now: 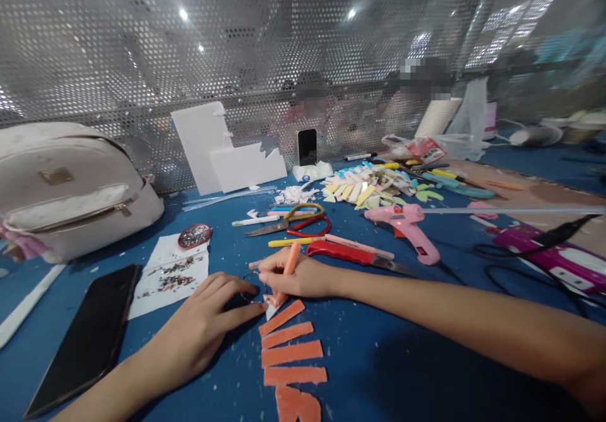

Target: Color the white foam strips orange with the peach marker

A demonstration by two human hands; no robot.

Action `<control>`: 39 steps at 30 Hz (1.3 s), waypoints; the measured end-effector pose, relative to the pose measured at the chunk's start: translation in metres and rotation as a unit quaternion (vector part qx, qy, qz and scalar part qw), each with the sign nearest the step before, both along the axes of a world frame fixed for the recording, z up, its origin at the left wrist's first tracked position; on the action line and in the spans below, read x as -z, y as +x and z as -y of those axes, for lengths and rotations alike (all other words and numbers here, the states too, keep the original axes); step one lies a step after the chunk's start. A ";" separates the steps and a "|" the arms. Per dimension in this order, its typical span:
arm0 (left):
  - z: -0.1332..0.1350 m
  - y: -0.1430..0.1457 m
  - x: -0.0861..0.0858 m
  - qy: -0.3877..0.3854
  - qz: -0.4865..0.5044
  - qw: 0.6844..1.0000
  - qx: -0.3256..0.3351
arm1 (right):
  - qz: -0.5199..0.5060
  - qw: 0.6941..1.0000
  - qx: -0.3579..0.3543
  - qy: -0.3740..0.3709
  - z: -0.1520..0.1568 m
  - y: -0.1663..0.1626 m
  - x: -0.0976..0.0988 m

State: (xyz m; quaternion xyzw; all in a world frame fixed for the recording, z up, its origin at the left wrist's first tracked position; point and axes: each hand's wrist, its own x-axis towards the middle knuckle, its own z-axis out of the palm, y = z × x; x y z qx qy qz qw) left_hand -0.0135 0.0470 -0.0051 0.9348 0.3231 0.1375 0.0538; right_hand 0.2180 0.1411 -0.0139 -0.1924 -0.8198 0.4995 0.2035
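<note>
Right hand [296, 278]: fingers closed round an orange pen [292, 255], its tip down on a white scrap [269, 310].
Left hand [208, 313]: flat on the blue table [379, 359], fingers spread, holding nothing, fingertips just beside the scrap.
Orange strips [291, 352]: a row on the table, directly below the scrap.
Round dish [194, 236]: holds glittery sequins; rests on the top corner of a paper sheet [156, 296].
Paper sheet: loose sequins scattered on it.
Backpack [71, 188]: far left, zipped, contents hidden.
Phone [89, 337]: dark, lying beside the sheet.
</note>
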 end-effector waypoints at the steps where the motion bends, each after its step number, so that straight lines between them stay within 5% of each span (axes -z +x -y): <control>1: 0.000 0.000 0.000 0.000 0.001 1.000 0.002 | -0.003 1.000 0.008 0.000 0.000 0.000 0.000; 39: -0.001 -0.001 0.001 -0.008 0.009 1.000 0.000 | 0.014 0.997 0.032 -0.073 0.004 0.000 -0.009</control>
